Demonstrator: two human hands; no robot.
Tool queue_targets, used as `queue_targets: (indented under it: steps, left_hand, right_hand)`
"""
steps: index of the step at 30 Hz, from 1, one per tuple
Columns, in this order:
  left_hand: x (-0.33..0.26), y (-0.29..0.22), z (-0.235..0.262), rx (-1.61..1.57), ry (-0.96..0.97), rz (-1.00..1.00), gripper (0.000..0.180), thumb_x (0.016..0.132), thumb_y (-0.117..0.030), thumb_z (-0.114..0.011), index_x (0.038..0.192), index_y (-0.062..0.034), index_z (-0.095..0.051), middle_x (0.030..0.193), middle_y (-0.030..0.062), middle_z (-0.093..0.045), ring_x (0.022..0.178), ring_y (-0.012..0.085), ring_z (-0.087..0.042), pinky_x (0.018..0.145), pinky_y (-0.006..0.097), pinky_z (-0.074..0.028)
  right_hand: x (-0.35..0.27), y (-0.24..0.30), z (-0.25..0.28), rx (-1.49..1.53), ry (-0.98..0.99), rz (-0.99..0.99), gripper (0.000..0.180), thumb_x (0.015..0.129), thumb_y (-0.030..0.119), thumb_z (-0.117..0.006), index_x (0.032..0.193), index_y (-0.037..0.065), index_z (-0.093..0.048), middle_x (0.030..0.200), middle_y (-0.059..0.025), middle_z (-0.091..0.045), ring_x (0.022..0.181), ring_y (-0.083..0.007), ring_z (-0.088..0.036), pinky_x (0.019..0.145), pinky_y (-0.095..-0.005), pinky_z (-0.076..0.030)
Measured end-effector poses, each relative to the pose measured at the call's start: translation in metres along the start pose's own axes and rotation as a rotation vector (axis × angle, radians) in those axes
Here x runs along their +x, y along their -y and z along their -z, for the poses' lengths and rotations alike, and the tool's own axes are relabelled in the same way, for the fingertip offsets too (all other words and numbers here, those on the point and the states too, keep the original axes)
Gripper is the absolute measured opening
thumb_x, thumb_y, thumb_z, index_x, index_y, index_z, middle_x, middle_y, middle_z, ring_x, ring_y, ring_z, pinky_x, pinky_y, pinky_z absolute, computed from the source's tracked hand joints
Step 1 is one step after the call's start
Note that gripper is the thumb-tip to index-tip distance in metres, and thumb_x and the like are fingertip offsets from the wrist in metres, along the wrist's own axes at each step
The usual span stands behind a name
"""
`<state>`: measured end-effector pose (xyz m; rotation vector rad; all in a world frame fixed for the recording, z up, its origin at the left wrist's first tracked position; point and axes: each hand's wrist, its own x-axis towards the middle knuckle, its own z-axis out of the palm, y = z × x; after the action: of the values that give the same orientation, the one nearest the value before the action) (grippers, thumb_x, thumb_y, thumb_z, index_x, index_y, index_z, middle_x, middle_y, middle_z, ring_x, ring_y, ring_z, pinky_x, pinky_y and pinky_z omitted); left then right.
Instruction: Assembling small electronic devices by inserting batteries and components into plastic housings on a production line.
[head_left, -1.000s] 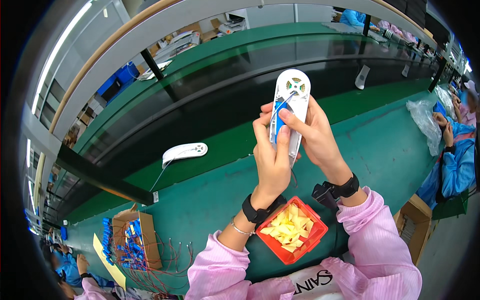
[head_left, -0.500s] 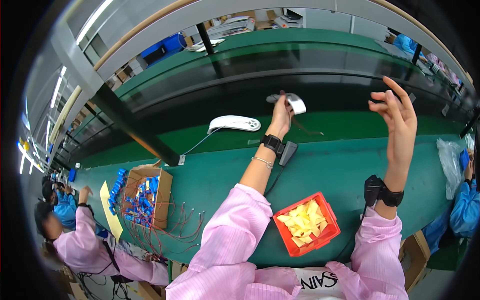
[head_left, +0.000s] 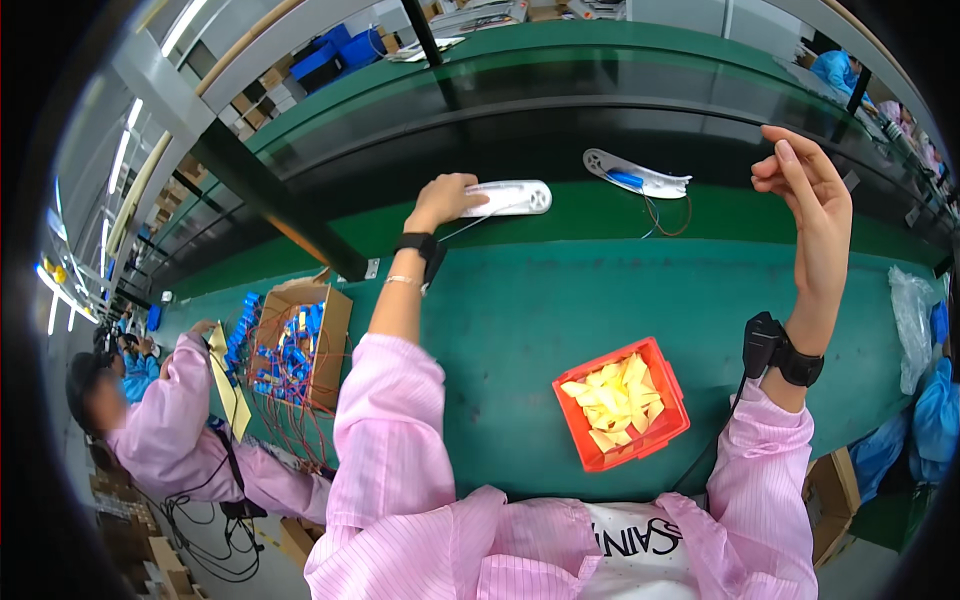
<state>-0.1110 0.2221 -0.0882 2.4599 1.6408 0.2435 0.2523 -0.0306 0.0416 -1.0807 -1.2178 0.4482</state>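
At the far side of the bench, my left hand [head_left: 443,203] is closed on the near end of a long white plastic casing [head_left: 520,198], and a thin wire trails from it. Further right lies a second, curved white casing [head_left: 655,182] holding a blue cylinder [head_left: 626,178], with thin wires hanging from it. No hand touches that one. My right hand [head_left: 812,205] is raised at the right, fingers loosely bent, with nothing visible in it. Below and between my arms sits a red bin [head_left: 590,457] of yellow paper-like pieces [head_left: 615,395].
An open cardboard box [head_left: 332,350] of blue cylinders with red wires stands at the left, beside a yellow sheet [head_left: 232,390]. A dark post [head_left: 265,205] rises behind it. A co-worker in pink [head_left: 170,440] sits at the left. Clear plastic [head_left: 908,325] hangs at the right.
My left hand has let go of the curved casing, moved left and taken hold of the other white casing. My right hand stays raised, its fingers more bent. The view has shifted.
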Motion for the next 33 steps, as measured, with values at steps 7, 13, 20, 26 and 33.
queue_targets:
  steps: [7, 13, 20, 26, 33]
  left_hand:
    - [-0.184, -0.07, 0.022, -0.533, -0.154, 0.123, 0.019, 0.096, -0.017, -0.051, 0.101, 0.0014, -0.05, 0.063, 0.0213, -0.064, 0.05, 0.032, -0.065, 0.05, 0.041, -0.052]
    - [-0.274, -0.09, -0.027, -0.449, -0.107, -0.028, 0.036, 0.097, -0.028, -0.056, 0.116, 0.0013, -0.051, 0.086, 0.0241, -0.065, 0.086, 0.0365, -0.065, 0.075, 0.045, -0.05]
    - [-0.258, 0.075, 0.058, 0.12, -0.533, 0.388, 0.024, 0.091, -0.021, -0.057, 0.092, -0.001, -0.071, 0.086, 0.0232, -0.068, 0.083, 0.0376, -0.067, 0.075, 0.043, -0.054]
    - [-0.226, 0.205, 0.064, 0.223, 0.115, 0.711, 0.026, 0.081, -0.023, -0.065, 0.085, 0.0024, -0.072, 0.088, 0.0242, -0.068, 0.082, 0.0359, -0.069, 0.073, 0.044, -0.054]
    - [-0.208, 0.189, 0.06, 0.186, 0.2, 0.649, 0.027, 0.08, -0.021, -0.064, 0.078, 0.0051, -0.071, 0.072, 0.0219, -0.067, 0.065, 0.0314, -0.068, 0.06, 0.041, -0.052]
  right_hand:
    - [0.007, -0.019, 0.009, -0.049, -0.033, 0.017, 0.032, 0.097, 0.023, -0.059, 0.122, 0.004, -0.065, 0.092, -0.0026, -0.068, 0.084, -0.0078, -0.062, 0.082, -0.0215, -0.048]
    - [0.012, -0.025, 0.019, -0.012, 0.035, 0.064, 0.029, 0.097, 0.019, -0.06, 0.12, 0.003, -0.063, 0.09, -0.006, -0.067, 0.079, -0.0106, -0.061, 0.077, -0.0231, -0.05]
    - [0.005, -0.004, -0.004, 0.034, 0.077, 0.081, 0.024, 0.096, 0.015, -0.062, 0.112, -0.002, -0.064, 0.083, -0.0095, -0.067, 0.069, -0.013, -0.061, 0.065, -0.0217, -0.051]
    - [0.01, -0.016, 0.003, -0.065, 0.132, 0.088, 0.028, 0.097, 0.019, -0.061, 0.118, 0.002, -0.064, 0.088, -0.0074, -0.067, 0.075, -0.0116, -0.061, 0.073, -0.0225, -0.05]
    - [0.013, -0.031, 0.014, -0.161, 0.165, 0.08, 0.033, 0.098, 0.028, -0.058, 0.124, 0.007, -0.065, 0.094, -0.0012, -0.066, 0.086, -0.0073, -0.06, 0.086, -0.0221, -0.046]
